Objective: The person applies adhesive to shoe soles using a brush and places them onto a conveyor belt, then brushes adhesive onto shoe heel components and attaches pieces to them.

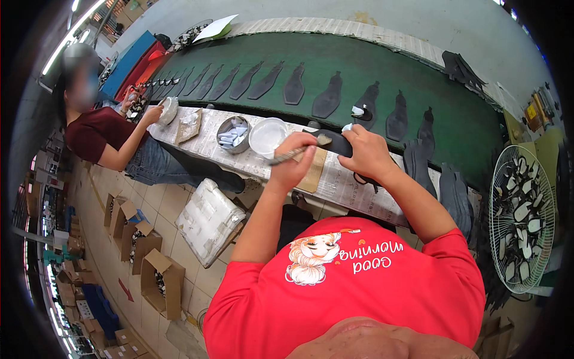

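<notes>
The left hand point(294, 160) is closed around a brush point(297, 152), its bristle end pointing toward two o'clock onto a black sole point(336, 142) lying on the paper-covered bench point(353, 186). The right hand point(366, 152) presses down on the sole from the three o'clock side, fingers curled over its edge and holding it flat. At ten o'clock from the hands stand a white bowl point(266, 136) and a grey tin point(232, 134), at twelve o'clock a green belt point(335, 66) carries a row of soles, and at nine o'clock another person point(113, 140) sits at the bench.
</notes>
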Motion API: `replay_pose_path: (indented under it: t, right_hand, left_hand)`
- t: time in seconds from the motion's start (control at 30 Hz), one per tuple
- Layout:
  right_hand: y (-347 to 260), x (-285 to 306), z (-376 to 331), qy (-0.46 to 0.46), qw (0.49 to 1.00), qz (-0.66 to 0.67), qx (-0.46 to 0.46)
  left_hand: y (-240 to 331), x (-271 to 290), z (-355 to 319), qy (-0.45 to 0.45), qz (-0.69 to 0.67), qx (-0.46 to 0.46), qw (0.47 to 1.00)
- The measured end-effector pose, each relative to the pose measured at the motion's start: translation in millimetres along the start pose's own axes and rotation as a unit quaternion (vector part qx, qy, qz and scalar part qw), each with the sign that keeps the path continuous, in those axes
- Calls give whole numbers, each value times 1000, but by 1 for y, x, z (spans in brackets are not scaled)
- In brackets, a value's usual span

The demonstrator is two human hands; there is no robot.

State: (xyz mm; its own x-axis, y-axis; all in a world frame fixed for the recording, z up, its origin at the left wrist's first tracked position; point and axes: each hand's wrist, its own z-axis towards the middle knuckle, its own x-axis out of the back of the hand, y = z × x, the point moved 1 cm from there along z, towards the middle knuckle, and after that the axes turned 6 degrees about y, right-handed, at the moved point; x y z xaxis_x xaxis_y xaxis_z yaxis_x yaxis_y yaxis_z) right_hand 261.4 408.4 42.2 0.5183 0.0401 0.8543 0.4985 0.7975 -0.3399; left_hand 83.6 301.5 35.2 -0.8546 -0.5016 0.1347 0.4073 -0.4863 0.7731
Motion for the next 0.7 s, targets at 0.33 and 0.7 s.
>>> replay_pose_path:
  t: [0.33,0.7]
  right_hand:
    - [-2,3,-3,-17,999,-38,8]
    - [1,10,-3,-11,999,-42,5]
  left_hand:
    - [9,-4,2,-33,37,-30,998]
    - [7,4,-10,-31,32,-3,999]
